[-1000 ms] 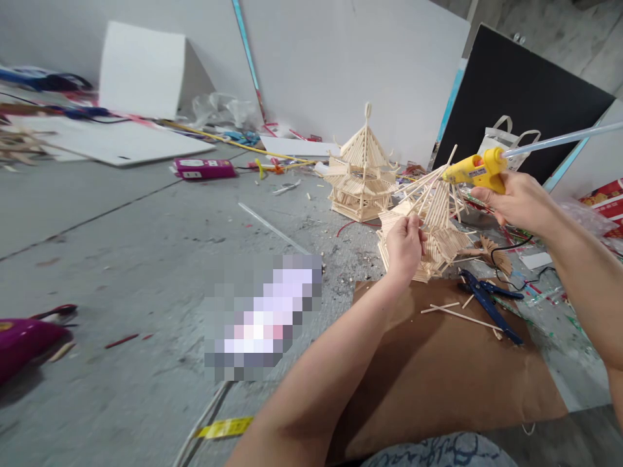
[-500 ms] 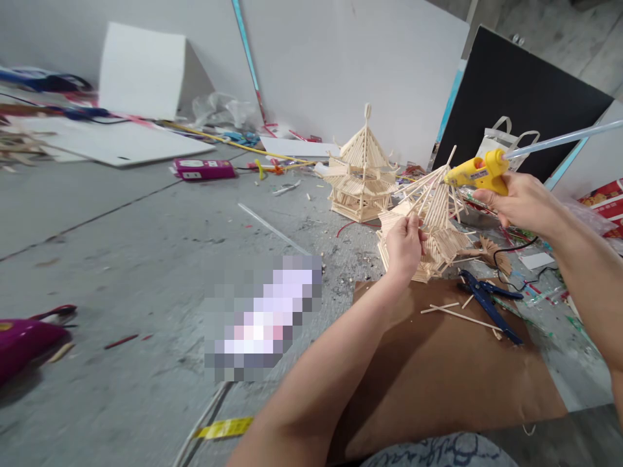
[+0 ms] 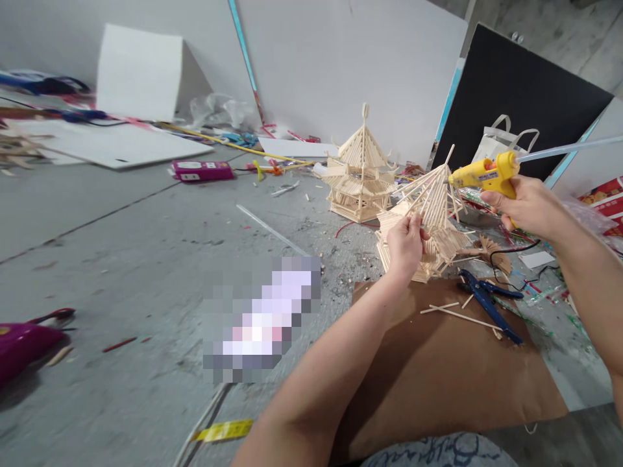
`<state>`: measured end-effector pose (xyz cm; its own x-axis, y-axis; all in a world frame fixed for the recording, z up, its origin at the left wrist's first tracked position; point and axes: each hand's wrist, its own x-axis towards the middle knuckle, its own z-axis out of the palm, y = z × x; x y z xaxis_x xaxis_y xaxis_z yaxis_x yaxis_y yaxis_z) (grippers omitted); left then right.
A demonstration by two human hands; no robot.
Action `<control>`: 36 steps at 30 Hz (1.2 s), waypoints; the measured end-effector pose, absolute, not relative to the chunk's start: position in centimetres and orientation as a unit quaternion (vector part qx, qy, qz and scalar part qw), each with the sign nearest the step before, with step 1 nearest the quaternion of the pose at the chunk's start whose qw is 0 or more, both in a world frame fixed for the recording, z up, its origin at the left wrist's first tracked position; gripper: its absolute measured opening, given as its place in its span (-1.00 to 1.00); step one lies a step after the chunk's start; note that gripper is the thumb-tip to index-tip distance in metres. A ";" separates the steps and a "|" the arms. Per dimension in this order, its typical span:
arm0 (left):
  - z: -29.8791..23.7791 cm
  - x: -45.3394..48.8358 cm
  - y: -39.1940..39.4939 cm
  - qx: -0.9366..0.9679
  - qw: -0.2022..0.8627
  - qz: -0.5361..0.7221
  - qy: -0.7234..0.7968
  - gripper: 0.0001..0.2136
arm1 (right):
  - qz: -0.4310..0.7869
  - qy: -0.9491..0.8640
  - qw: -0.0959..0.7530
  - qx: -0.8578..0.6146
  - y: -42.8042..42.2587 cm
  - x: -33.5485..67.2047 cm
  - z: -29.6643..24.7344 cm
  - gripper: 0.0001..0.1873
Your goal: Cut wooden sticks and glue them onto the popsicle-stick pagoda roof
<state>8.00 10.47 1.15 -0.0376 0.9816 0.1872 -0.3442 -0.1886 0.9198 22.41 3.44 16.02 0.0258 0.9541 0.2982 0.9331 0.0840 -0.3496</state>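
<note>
A pavilion model (image 3: 444, 243) made of thin wooden sticks stands at the far edge of a brown board, its cone-shaped roof partly filled with sticks. My left hand (image 3: 407, 241) is closed at the roof's lower front edge, pinching the bottom end of a wooden stick (image 3: 428, 194) that slants up toward the peak. In my right hand (image 3: 528, 204) is a yellow hot glue gun (image 3: 487, 174), with a long clear glue stick (image 3: 569, 148) out of its back. Its nozzle points left, close beside the roof's upper part.
Behind stands a second stick pavilion (image 3: 363, 175). Blue pliers (image 3: 489, 305) and loose sticks (image 3: 460, 316) lie on the brown board (image 3: 452, 383). A blurred-out device (image 3: 267, 314) with a cable lies left on the floor, and a purple power strip (image 3: 203, 171) farther back.
My right hand has drawn the glue gun slightly to the right, away from the roof's peak. My left hand keeps its place at the roof edge.
</note>
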 end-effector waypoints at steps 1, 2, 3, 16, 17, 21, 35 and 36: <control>1.2 7.9 10.5 0.450 0.531 0.624 0.354 -0.72 | 0.020 -0.694 0.248 -0.676 3.6 22.7 15.8 -0.58; 1.2 7.9 10.5 0.451 0.534 0.622 0.354 -0.72 | 0.023 -0.692 0.262 -0.672 3.8 23.0 15.6 -0.57; 1.2 7.8 10.5 0.452 0.536 0.619 0.353 -0.72 | 0.033 -0.691 0.280 -0.665 3.8 23.4 15.4 -0.57; 1.9 7.6 10.1 0.438 0.557 0.615 0.347 -0.68 | 0.265 -0.405 0.600 -0.637 2.5 32.3 7.0 -0.58; 1.9 7.5 10.1 0.438 0.560 0.613 0.345 -0.68 | 0.258 -0.329 0.609 -0.675 2.8 33.4 5.7 -0.63; 2.0 7.3 9.9 0.435 0.572 0.610 0.334 -0.67 | 0.247 -0.221 0.594 -0.733 4.4 36.9 0.9 -0.71; 1.8 7.2 10.2 0.387 0.630 0.596 0.315 -0.68 | 0.216 -0.244 0.426 -0.844 7.7 40.8 -5.7 -0.60; 1.9 7.1 10.2 0.385 0.633 0.594 0.315 -0.68 | 0.210 -0.259 0.415 -0.847 7.7 41.1 -5.8 -0.59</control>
